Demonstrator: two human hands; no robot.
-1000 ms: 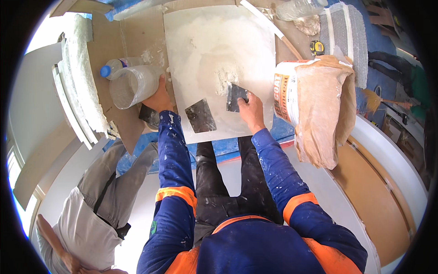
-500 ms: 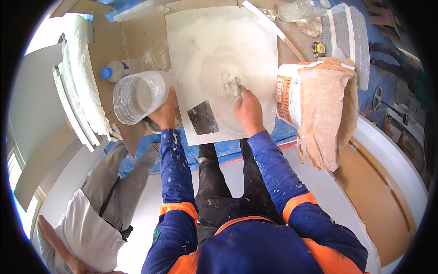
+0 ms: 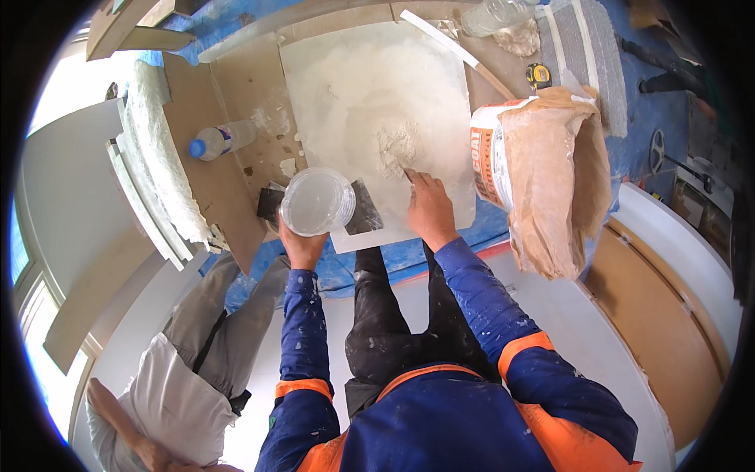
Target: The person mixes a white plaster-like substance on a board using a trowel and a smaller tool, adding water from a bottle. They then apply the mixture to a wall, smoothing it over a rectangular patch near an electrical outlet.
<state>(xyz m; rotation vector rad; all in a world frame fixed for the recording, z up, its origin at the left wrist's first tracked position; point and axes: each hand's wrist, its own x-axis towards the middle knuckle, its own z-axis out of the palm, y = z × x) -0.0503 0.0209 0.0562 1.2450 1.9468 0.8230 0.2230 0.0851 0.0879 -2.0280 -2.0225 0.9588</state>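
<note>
My left hand point(image 3: 303, 250) is wrapped round a clear, ribbed plastic tub point(image 3: 318, 201), its round opening turned up toward me. The tub is over the near left edge of a pale board point(image 3: 330, 102). A heap of whitish powder point(image 3: 397, 145) lies on the board. Just on the near side of the heap is my right hand point(image 3: 431, 206), fingers pinched together; a thin dark sliver shows at the fingertips, too small to name. Beside the tub, a dark square plate point(image 3: 365, 209) lies on the board, and another dark flat piece point(image 3: 269, 203) sits to the left.
A large paper bag point(image 3: 550, 173) stands open-topped right of the board. To the left lies a water bottle point(image 3: 220, 141) with a blue cap. Beyond are a yellow tape measure point(image 3: 539, 75) and another clear bottle point(image 3: 497, 17). Another person point(image 3: 181, 377) is at the lower left.
My left hand has brought the tub rightward and nearer me, tipping its opening upward. My right hand has drawn back slightly from the powder heap. The view has shifted a little.
</note>
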